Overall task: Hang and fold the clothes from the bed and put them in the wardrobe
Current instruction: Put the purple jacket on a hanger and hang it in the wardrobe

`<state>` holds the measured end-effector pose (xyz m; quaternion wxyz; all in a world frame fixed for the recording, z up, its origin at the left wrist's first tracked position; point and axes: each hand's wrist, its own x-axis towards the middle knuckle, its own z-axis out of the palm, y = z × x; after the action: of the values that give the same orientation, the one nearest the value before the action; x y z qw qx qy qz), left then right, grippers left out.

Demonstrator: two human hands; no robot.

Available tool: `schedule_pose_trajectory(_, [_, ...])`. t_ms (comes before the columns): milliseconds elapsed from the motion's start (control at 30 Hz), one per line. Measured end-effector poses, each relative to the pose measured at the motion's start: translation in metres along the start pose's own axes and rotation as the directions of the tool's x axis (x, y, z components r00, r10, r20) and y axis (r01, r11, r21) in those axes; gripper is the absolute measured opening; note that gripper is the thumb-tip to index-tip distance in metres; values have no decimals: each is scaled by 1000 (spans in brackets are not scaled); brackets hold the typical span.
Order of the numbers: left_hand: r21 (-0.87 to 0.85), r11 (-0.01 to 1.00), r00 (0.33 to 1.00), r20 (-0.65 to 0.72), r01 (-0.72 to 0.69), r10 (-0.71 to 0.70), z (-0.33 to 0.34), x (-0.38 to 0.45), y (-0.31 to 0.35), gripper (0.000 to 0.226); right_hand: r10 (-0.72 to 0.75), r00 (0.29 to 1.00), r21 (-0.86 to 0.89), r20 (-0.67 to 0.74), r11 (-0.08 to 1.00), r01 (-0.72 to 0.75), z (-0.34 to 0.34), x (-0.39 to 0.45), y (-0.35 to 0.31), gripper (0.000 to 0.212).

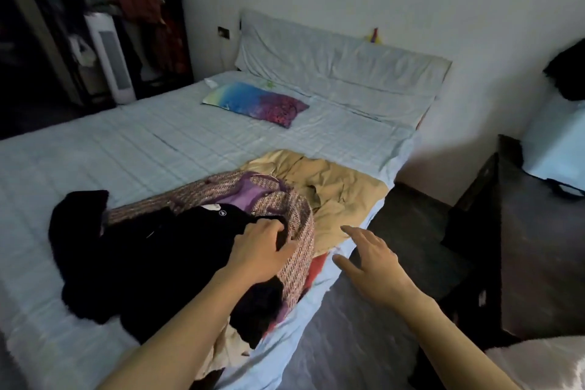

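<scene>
— Clothes on the bed (133,149): how many do you count?

— Three clearly, heaped at the near right corner of the mattress. One black garment (136,250) lies nearest, spread toward the left. One pink-and-purple tweed jacket (297,222) lies under and beside it, its lilac lining showing. One tan garment (332,180) lies crumpled beyond, against the bed's right edge. A bit of red fabric (316,269) and something pale peek out below the tweed at the mattress edge; what they belong to I cannot tell.

— And the hands?

— Two, both bare. The left hand (262,250) has its fingers curled into the black garment where it overlaps the tweed, gripping the cloth. The right hand (370,263) hovers just off the bed's edge, fingers spread and relaxed, holding nothing, near the tan garment but not touching it.

— Any writing or labels?

— One small round white emblem (224,213) on the black garment, beside a pale tag at its collar; neither is readable.

— What else?

— One multicoloured pillow (256,103) in blue, yellow and purple, well apart from the pile near the headboard (332,54). One open dark wardrobe (171,51) in the far left corner, with clothes piled on top and hanging inside. One dark wooden cabinet (531,231) on the right.
</scene>
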<state>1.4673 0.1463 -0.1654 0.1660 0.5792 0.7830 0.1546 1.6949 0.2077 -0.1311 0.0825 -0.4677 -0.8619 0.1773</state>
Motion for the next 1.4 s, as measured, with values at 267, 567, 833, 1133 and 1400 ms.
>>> schedule_pose_trajectory(267, [59, 971, 972, -49, 233, -230, 14, 60, -8, 55, -215, 973, 101, 86, 973, 206, 17, 118, 47, 76])
schedule_pose_trajectory(567, [59, 945, 946, -74, 321, -317, 35, 172, 66, 48, -277, 951, 161, 138, 953, 255, -26, 240, 143, 78])
schedule_pose_trajectory(833, [64, 925, 925, -90, 374, -368, 27, 248, 47, 61, -385, 909, 211, 158, 913, 350, -15, 334, 155, 55])
schedule_pose_trajectory(1133, [12, 912, 910, -74, 410, -408, 19, 358, -26, 57, -351, 896, 79, 270, 936, 343, 7, 450, 140, 69])
schedule_pose_trajectory(1400, [59, 916, 917, -39, 398, -396, 23, 445, -99, 41, -340, 885, 125, 318, 940, 316, 55, 558, 119, 52])
